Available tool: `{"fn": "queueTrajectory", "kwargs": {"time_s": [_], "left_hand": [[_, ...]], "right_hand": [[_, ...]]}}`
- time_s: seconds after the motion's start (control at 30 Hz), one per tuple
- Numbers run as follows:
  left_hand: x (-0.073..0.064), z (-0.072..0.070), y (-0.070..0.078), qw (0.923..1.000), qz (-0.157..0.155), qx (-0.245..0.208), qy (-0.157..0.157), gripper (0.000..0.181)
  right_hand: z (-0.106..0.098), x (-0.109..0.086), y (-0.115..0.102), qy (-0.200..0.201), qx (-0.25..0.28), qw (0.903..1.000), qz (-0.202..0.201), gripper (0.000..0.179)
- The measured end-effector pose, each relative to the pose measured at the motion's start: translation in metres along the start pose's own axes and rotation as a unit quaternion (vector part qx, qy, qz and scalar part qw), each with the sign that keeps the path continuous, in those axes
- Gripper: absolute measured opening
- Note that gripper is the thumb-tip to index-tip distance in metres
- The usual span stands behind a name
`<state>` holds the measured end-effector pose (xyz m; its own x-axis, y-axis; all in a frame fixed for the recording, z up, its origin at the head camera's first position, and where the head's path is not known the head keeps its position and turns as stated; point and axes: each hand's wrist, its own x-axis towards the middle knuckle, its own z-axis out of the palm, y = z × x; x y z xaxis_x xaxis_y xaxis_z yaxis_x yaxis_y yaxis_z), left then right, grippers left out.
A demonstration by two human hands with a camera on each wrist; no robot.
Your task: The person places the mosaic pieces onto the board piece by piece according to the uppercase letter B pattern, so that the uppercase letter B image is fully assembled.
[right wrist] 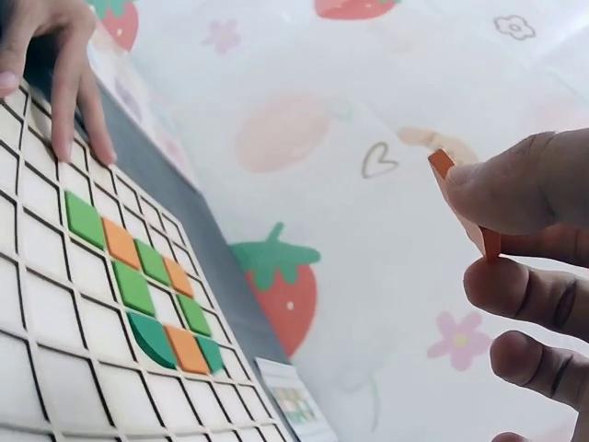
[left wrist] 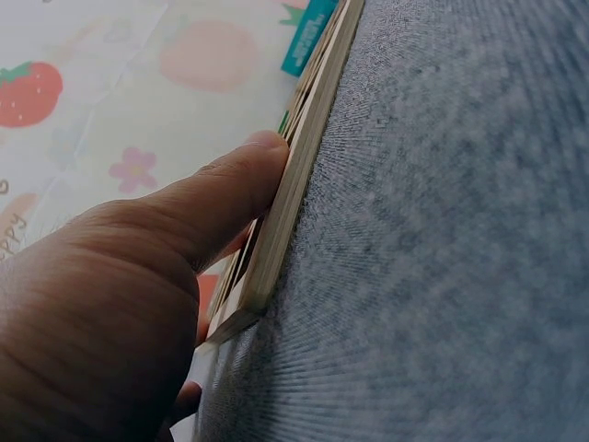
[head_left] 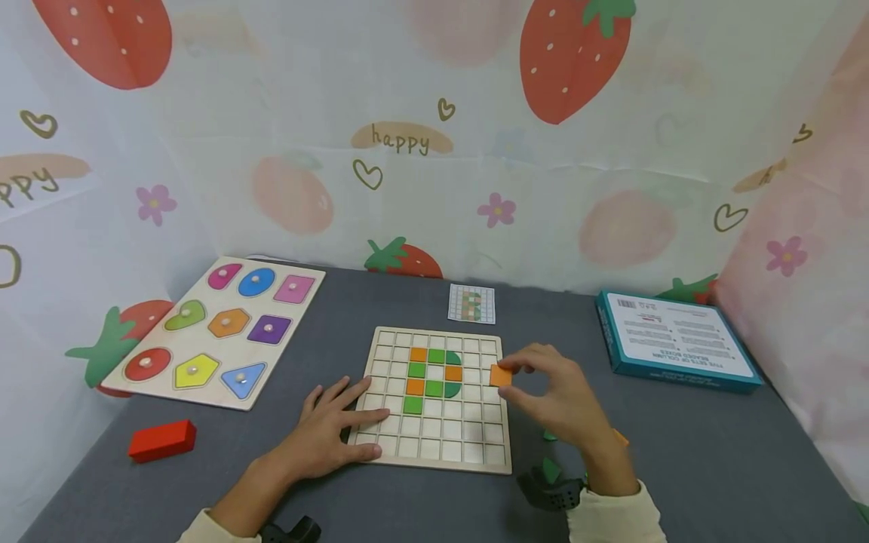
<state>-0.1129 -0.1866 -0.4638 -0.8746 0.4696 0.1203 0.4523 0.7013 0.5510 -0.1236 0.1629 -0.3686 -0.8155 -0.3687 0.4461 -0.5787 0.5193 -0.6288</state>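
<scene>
A square wooden grid board point(head_left: 475, 434) lies on the table with green, orange and dark green pieces set in its middle cells. My left hand point(head_left: 333, 431) rests on the board's left edge, fingers spread; in the left wrist view its thumb point(left wrist: 235, 189) lies along the rim. Over the board's right edge, my right hand point(head_left: 560, 392) pinches an orange square tile point(head_left: 501, 375) between thumb and fingers. The right wrist view shows that tile point(right wrist: 465, 207) tilted, above the board. Green pieces point(head_left: 551, 470) lie under the right forearm, partly hidden.
A small pattern card point(head_left: 471, 304) lies behind the board. At the left are a knobbed shape puzzle point(head_left: 224, 332) and a red block point(head_left: 162, 441). A teal box point(head_left: 679, 339) lies at the back right. A patterned cloth stands behind the table.
</scene>
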Motion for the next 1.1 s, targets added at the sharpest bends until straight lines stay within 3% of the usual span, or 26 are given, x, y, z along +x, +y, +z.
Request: {"fn": "queueTrajectory", "kwargs": {"time_s": [0.7, 1.1], "left_hand": [[-0.001, 0.001, -0.002, 1.0000, -0.002, -0.004, -0.001, 0.057], [0.001, 0.001, 0.000, 1.0000, -0.004, 0.006, -0.003, 0.057]], "right_hand": [[0.067, 0.009, 0.009, 0.004, 0.056, 0.9984, 0.006, 0.025], [0.097, 0.004, 0.022, -0.033, 0.045, 0.9968, 0.056, 0.022]]}}
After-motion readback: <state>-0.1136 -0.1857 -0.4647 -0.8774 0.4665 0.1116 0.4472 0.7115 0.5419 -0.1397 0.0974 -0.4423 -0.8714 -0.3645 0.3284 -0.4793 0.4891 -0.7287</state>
